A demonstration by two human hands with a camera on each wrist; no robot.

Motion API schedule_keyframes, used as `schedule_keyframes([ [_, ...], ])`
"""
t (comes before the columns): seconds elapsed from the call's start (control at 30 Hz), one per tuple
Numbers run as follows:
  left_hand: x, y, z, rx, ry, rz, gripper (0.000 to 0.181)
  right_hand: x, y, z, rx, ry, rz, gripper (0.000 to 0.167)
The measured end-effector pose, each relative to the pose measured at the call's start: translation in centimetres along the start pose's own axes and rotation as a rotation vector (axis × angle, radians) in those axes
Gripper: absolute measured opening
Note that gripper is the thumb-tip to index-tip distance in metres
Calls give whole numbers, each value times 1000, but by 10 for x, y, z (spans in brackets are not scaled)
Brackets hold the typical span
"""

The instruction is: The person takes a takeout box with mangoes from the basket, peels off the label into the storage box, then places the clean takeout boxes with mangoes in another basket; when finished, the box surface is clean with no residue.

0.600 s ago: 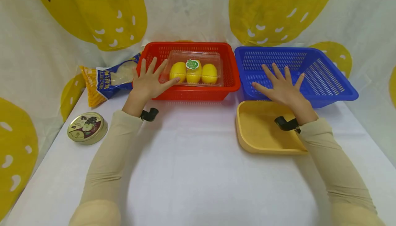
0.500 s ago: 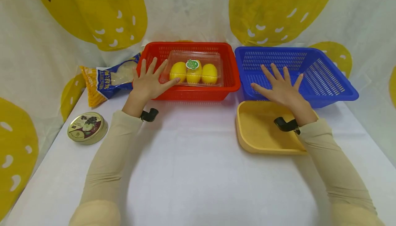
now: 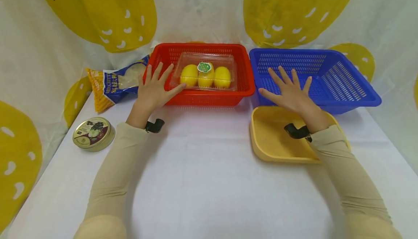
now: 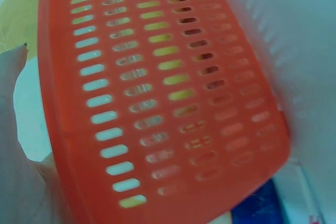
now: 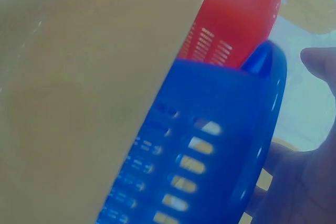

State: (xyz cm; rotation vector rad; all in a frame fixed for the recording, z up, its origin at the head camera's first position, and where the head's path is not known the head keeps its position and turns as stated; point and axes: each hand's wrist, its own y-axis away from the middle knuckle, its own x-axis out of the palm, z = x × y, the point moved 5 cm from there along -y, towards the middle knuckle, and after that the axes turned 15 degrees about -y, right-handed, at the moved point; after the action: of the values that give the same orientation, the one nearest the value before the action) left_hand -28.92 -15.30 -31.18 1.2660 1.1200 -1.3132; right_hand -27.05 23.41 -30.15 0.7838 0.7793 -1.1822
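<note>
In the head view my left hand [image 3: 151, 92], fingers spread, hovers over the left front corner of the red basket [image 3: 202, 99] and holds nothing. Inside that basket lies a clear lidded box with several yellow fruits [image 3: 222, 77]. My right hand [image 3: 294, 97], also spread and holding nothing, is above the front edge of the blue basket [image 3: 346, 104] and the back of the yellow tray [image 3: 277, 137]. The left wrist view shows the red basket's slotted wall [image 4: 173, 124] beside the hand [image 4: 26, 182]; the right wrist view shows the blue basket's rim [image 5: 262, 129] near the fingers.
A blue and orange spaghetti bag [image 3: 114, 84] lies left of the red basket, partly behind it. In front of the bag a round tin [image 3: 93, 133] rests near the table's left edge. A patterned cloth [image 3: 199, 10] hangs behind the baskets.
My right hand has shifted slightly left over the blue basket's front edge. The left hand has shifted slightly left too, and the whole head view has moved a little.
</note>
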Motion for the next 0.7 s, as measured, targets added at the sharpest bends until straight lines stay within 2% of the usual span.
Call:
schedule_keyframes([
  [0.37, 11, 3, 15, -34, 70, -66, 91, 14, -8, 28, -67, -42, 30, 87],
  [0.7, 16, 5, 21, -66, 139, -230, 83, 22, -18, 50, -129, -54, 28, 85],
])
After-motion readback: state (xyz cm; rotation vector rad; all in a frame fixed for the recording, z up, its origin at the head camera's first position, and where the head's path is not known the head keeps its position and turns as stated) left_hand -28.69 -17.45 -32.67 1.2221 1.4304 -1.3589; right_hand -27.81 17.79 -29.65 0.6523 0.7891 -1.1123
